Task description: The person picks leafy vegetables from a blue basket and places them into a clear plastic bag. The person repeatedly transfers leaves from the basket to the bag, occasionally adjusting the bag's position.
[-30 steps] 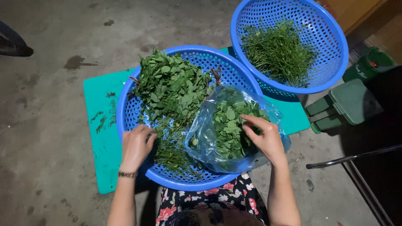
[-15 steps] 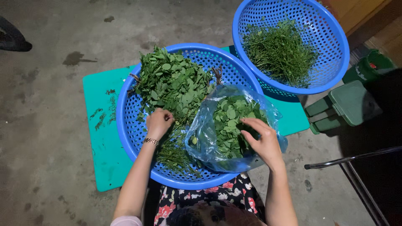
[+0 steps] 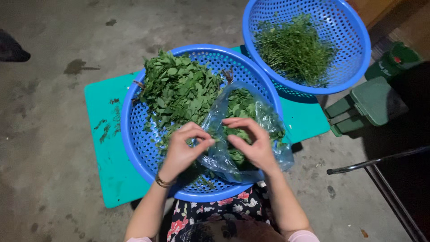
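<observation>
Counted: two blue perforated baskets, one near (image 3: 134,134) and one far (image 3: 354,67); two heaps of greens, broad leaves (image 3: 179,92) and thin stems (image 3: 293,49); one clear plastic bag (image 3: 275,150); one teal board (image 3: 105,148); two hands, left (image 3: 181,150) and right (image 3: 251,143); one bracelet (image 3: 162,182).

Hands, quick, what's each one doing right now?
Left hand: pinching the bag edge.
Right hand: curled at the bag mouth, over leaves; grip unclear.

The light is dim and comes from above. The middle looks bright, and the corners go dark. The right side sits in deep shadow. Everything looks sharp, with no glare.
</observation>
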